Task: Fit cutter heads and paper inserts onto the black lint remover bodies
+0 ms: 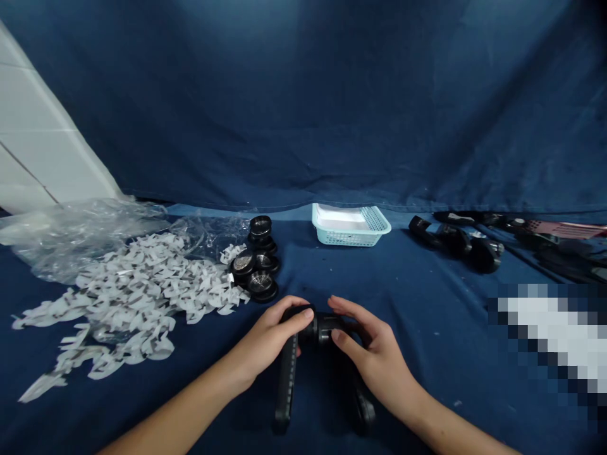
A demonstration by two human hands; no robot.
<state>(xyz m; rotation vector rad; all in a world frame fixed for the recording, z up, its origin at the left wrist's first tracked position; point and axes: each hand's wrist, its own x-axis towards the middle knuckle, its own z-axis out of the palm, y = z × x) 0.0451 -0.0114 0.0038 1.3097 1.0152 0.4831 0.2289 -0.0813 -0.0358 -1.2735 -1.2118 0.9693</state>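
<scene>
Black hinged piece [287, 379] rests on the table [427, 303], left hand [270, 344] and right hand [377, 360] gripping its middle joint with curled fingers, mesh discs [256, 268] just beyond.

This looks like a small workshop station for hand assembly. A bench [427, 328] draped in dark blue cloth stands before a hung blue backdrop [332, 95], with a white wall [33, 139] at the left. Stock lies in batches: a heap of white crescent pieces [142, 284] spilling from a clear plastic bag [71, 227], stacked black round mesh parts [256, 265], a small pale basket [348, 239] and more black components [455, 240]. The left hand [268, 344] and right hand [374, 354] grip a black two-armed part [287, 379].
</scene>
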